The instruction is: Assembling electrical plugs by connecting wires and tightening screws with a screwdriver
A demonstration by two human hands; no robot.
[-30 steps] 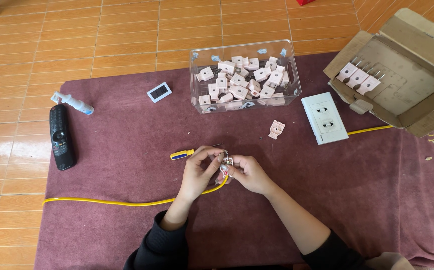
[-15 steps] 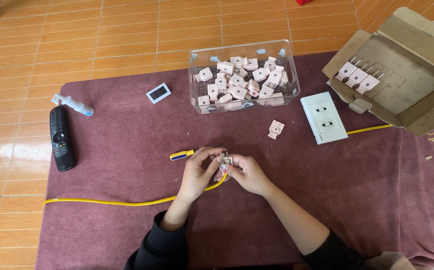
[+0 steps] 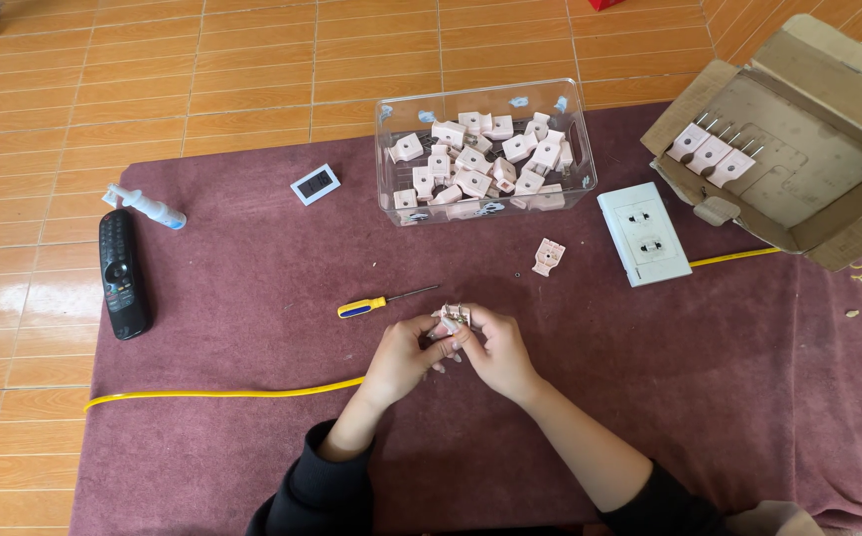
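Left hand and right hand – fingers pinched on one small pink plug, centre frame – steadying it from both sides.

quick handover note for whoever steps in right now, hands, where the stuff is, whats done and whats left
Left hand and right hand: both pinch one small pink plug just above the maroon cloth.
Yellow cable runs across the cloth and passes under the hands.
Screwdriver lies just left of the hands, untouched.
One loose plug part lies beside the white socket.
Clear box holds many pink plugs; cardboard box holds three.
Done: cannot tell how far the plug in hand is put together.
Left: the plugs in the clear box.
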